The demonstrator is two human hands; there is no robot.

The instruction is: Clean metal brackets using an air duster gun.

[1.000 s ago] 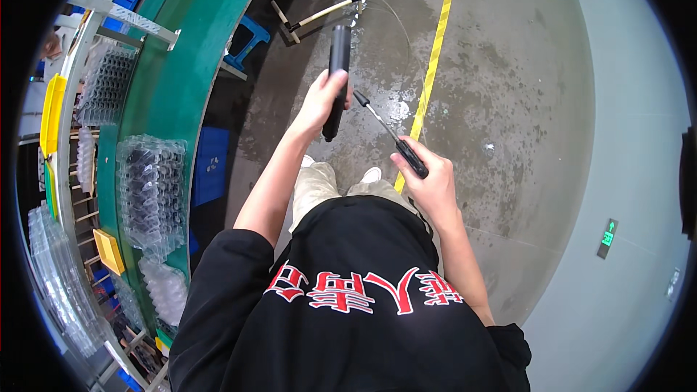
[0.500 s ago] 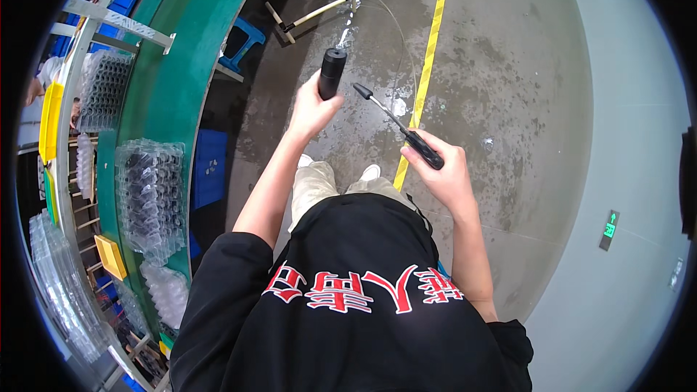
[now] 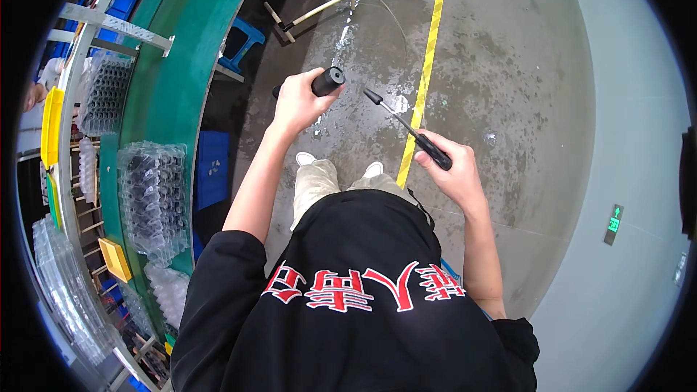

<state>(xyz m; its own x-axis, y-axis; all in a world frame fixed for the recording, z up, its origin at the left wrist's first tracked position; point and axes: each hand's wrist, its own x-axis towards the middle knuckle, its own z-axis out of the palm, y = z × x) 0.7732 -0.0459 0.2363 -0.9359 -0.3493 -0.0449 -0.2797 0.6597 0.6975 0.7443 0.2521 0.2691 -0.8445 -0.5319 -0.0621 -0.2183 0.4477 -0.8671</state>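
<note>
My left hand point(image 3: 298, 103) is closed round a black cylinder point(image 3: 325, 83). The cylinder lies tilted, its round end face with a small hole in the centre pointing right; a bit of dark body shows on the far side of the fingers. My right hand point(image 3: 459, 167) grips a black-handled tool point(image 3: 434, 151) with a thin metal shaft and a black, cone-like tip. That tip point(image 3: 373, 96) points up and left toward the cylinder, with a gap between them. Both hands are held in the air in front of my body, above the floor.
A green workbench point(image 3: 156, 80) runs along the left, bearing stacked clear plastic trays point(image 3: 154, 199). Beneath it are a blue bin point(image 3: 213, 167) and a blue stool point(image 3: 250, 42). A pipe frame point(image 3: 319, 9) stands on the wet floor ahead. A yellow line point(image 3: 430, 51) and a pale wall point(image 3: 639, 138) lie right.
My left hand has tipped the cylinder from near upright to slanting, its end face turned right. My right hand has moved slightly right and down with the tool.
</note>
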